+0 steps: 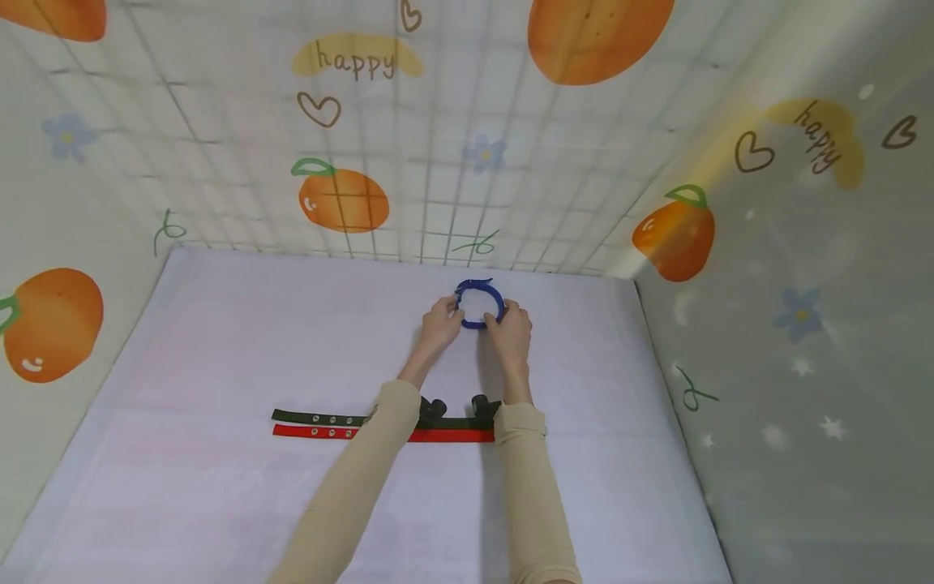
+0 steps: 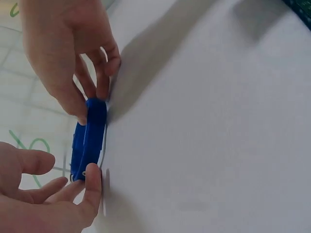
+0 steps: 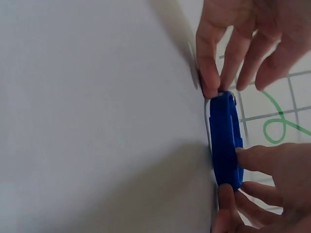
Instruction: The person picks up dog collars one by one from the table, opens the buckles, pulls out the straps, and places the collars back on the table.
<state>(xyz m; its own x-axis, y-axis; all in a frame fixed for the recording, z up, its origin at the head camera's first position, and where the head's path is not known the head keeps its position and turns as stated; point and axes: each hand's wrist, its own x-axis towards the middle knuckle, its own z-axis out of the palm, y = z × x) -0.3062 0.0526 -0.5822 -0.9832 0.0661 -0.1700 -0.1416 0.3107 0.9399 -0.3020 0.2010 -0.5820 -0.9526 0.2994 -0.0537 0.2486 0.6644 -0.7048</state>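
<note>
A blue strap (image 1: 499, 296) is bent into a round loop near the far edge of the table, collar-like in form. My left hand (image 1: 441, 323) pinches the loop's left side between thumb and fingers. On its right side, my right hand (image 1: 513, 331) grips the band with thumb and fingertips. The left wrist view shows the blue strap (image 2: 96, 121) edge-on, with a small metal piece near the left fingertips. Seen from the right wrist, the loop (image 3: 224, 141) stands between both hands, close over the white surface.
Nearer to me, a dark green strap (image 1: 295, 418) and a red strap (image 1: 292, 431) with metal studs lie side by side under my forearms. Black pieces (image 1: 435, 408) sit by the wrists. A printed curtain (image 1: 248, 186) rises behind the white table (image 1: 219, 324).
</note>
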